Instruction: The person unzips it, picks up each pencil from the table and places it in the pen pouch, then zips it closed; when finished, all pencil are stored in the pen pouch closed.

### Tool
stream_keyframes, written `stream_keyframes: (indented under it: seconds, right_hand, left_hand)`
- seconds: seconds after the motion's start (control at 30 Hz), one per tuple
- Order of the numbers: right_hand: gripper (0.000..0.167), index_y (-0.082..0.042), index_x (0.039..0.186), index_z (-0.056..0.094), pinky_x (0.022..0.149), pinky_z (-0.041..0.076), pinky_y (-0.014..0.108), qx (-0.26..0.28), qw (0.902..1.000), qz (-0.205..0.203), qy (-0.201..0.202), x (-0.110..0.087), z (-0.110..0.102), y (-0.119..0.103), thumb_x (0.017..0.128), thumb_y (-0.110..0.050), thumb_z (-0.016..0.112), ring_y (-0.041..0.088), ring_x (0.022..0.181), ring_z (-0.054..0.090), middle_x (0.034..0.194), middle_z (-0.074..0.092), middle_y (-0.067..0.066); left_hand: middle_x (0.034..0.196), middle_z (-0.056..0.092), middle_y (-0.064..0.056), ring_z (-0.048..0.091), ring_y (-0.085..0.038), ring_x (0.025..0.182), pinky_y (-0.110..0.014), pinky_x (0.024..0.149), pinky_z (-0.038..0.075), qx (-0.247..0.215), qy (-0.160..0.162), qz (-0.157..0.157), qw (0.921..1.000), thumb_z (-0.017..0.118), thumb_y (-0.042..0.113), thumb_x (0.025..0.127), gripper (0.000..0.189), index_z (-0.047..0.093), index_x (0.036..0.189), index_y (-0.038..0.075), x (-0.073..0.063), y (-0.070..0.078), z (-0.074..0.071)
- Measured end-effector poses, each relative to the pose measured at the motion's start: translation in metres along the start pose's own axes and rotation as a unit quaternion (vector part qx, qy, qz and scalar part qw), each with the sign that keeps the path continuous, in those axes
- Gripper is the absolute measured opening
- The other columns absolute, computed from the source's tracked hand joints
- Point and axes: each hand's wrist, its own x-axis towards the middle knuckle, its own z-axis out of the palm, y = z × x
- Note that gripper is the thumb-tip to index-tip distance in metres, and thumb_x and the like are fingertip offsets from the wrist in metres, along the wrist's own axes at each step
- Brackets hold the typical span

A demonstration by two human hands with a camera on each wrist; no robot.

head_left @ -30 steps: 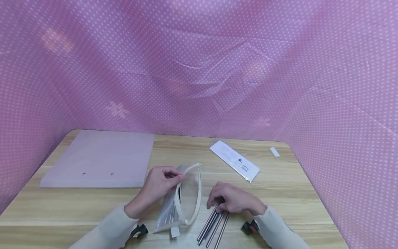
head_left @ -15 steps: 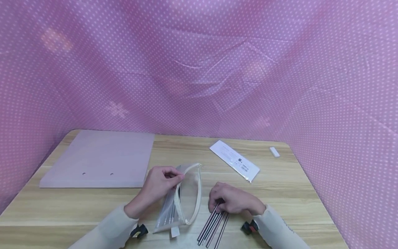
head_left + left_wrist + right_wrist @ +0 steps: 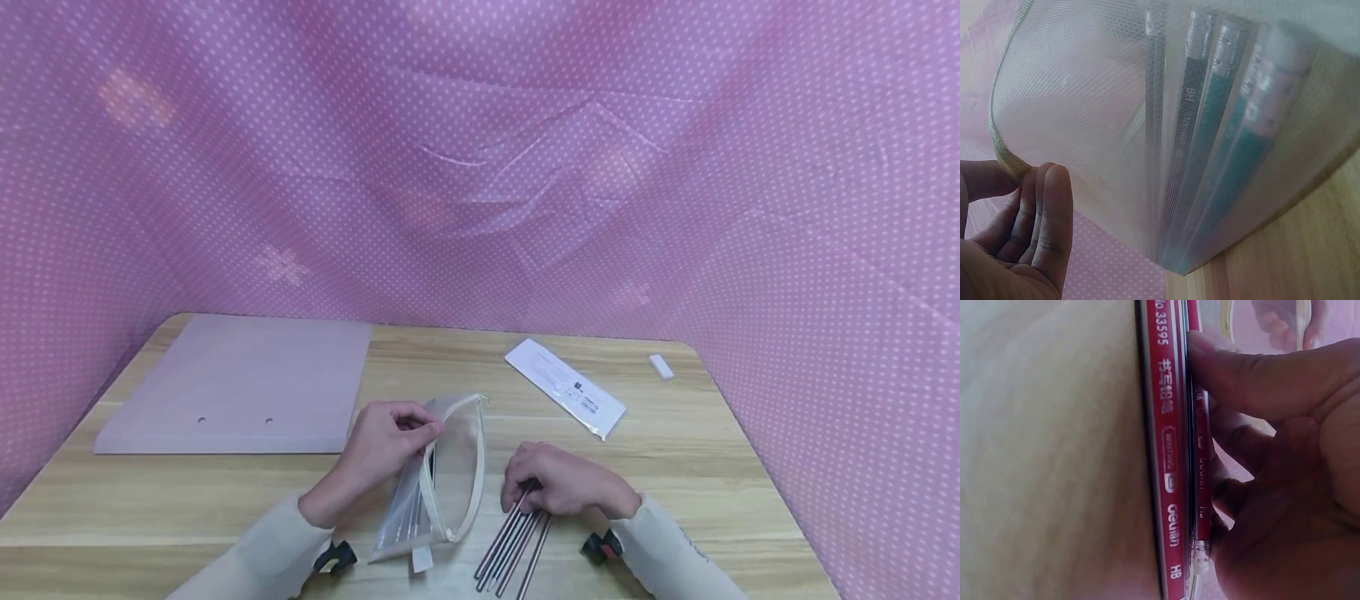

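Two hands at work on the counter [image 3: 712, 467], and only one shows fresh movement. Over the last second the right hand [image 3: 558, 479] draws its fingers in closer on the loose pencils [image 3: 520, 552]; the middle ones in the fan shift slightly. Thumb now presses against a red one, other fingers curl round the far side: a pinch on several (exact count hidden by the hand). The pencils lie right of the pouch [image 3: 428, 492], apart from it, ends fanned toward the near edge. Cannot tell whether their gripped ends are off the wood.

Left hand [image 3: 386, 446] unchanged: thumb and fingertips pinch the pouch rim, mouth gaping toward the right hand. At least four inner pencils [image 3: 1215, 94] show through the mesh.

Meaning for the work, my reading: the bundle is being gathered, grip nearly settled, while the pouch is steadied. Small gain; nothing visibly carried across in this interval. Board [image 3: 240, 383], packet [image 3: 566, 387] and white block [image 3: 662, 367] sit untouched farther back.
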Motion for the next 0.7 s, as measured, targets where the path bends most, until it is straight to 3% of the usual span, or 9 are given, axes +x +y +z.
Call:
stream_keyframes:
  seconds: [0.27, 0.43, 0.57, 0.7]
  right_hand:
    - [0.019, -0.023, 0.098, 0.078, 0.088, 0.051, 0.019, 0.061, 0.9979, -0.018, 0.014, -0.001, -0.005, -0.001, 0.086, -0.009, 0.075, -0.002, 0.095, 0.06, 0.097, 0.075, -0.013]
    - [0.019, -0.019, 0.1, 0.076, 0.081, 0.055, 0.018, 0.098, 0.9948, -0.023, -0.016, -0.003, -0.009, -0.005, 0.087, -0.006, 0.072, -0.003, 0.089, 0.06, 0.096, 0.072, -0.009]
    - [0.019, -0.022, 0.102, 0.074, 0.083, 0.055, 0.018, 0.103, 0.9939, -0.02, -0.034, -0.003, -0.012, -0.009, 0.09, -0.008, 0.069, -0.004, 0.091, 0.059, 0.099, 0.07, -0.01]
    - [0.018, -0.023, 0.104, 0.072, 0.083, 0.055, 0.018, 0.101, 0.9944, -0.018, -0.027, -0.005, -0.013, -0.011, 0.093, -0.011, 0.067, -0.004, 0.091, 0.058, 0.1, 0.07, -0.011]
  left_hand:
    - [0.081, 0.077, -0.004, 0.067, -0.012, 0.064, -0.021, 0.058, 0.057, -0.001, -0.001, 0.0, 1.0, 0.079, 0.018, 0.086, 0.009, 0.079, 0.09, 0.01, 0.0, 0.0, 0.0]
    - [0.081, 0.077, -0.004, 0.066, -0.012, 0.065, -0.021, 0.058, 0.056, -0.003, -0.001, -0.002, 1.0, 0.079, 0.016, 0.086, 0.008, 0.079, 0.09, 0.01, 0.0, 0.0, 0.0]
    - [0.08, 0.076, -0.004, 0.065, -0.012, 0.064, -0.022, 0.057, 0.056, -0.006, -0.001, -0.003, 1.0, 0.079, 0.016, 0.086, 0.008, 0.079, 0.09, 0.009, 0.0, 0.0, 0.0]
    - [0.079, 0.076, -0.004, 0.065, -0.012, 0.062, -0.022, 0.055, 0.056, -0.009, -0.001, -0.004, 0.9999, 0.079, 0.016, 0.086, 0.007, 0.079, 0.09, 0.01, 0.001, 0.0, 0.0]
